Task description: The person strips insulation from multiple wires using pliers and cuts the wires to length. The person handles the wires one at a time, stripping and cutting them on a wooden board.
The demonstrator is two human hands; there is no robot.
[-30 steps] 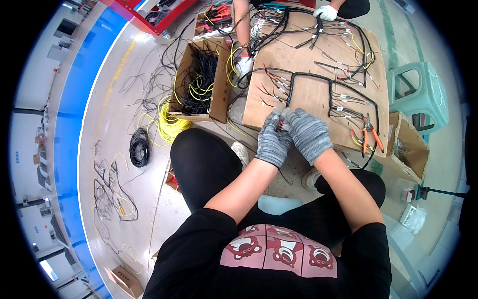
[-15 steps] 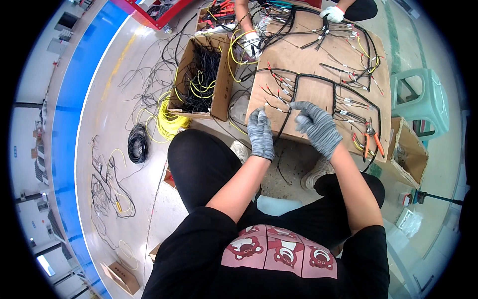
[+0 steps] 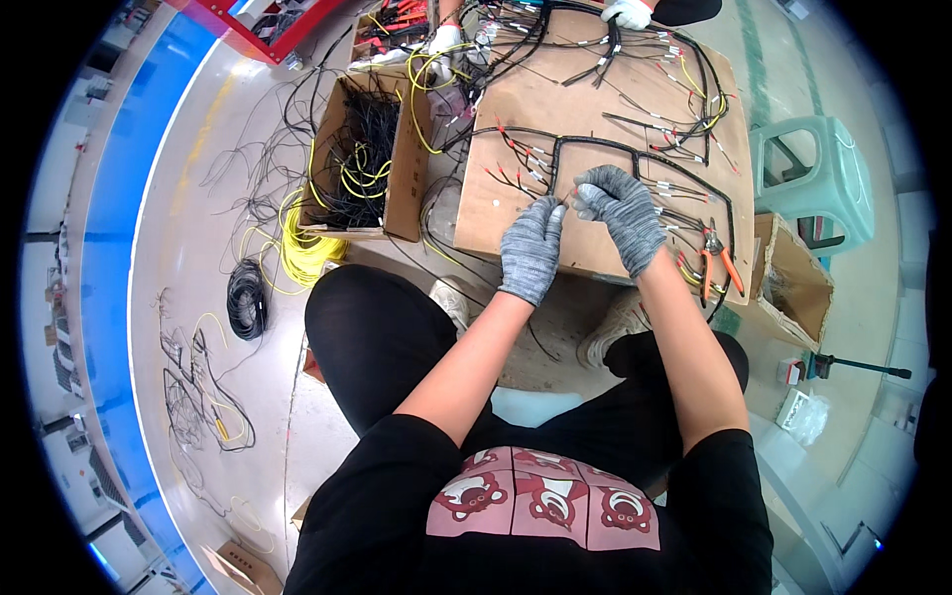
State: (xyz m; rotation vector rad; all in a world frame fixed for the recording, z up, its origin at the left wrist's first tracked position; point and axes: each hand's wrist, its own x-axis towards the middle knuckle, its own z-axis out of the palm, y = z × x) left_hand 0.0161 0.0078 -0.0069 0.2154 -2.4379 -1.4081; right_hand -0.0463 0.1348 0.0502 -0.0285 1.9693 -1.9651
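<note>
A black taped wire harness (image 3: 595, 140) lies on the brown board (image 3: 516, 223), its branches ending in thin wires with white labels and red tips. My left hand (image 3: 533, 250), in a grey knitted glove, is closed at the board's near edge, pinching what looks like a thin wire. Close beside it, my right hand (image 3: 627, 220), gloved alike, has thumb and forefinger pressed together; whatever lies between them is too small to make out. Orange-handled cutting pliers (image 3: 712, 250) rest on the board right of my right hand.
Left of the board stands a cardboard box (image 3: 405, 178) full of black wires, beside a yellow wire coil (image 3: 302, 248) and a black coil (image 3: 246, 300). A green stool (image 3: 843, 183) and an open carton (image 3: 805, 297) stand right. Another person's white-gloved hands (image 3: 446, 45) are at the far edge.
My hands have come together, with the right fingers closing from a spread pose into a pinch. The view has shifted slightly. The other person's left-side hand has moved away from the board.
</note>
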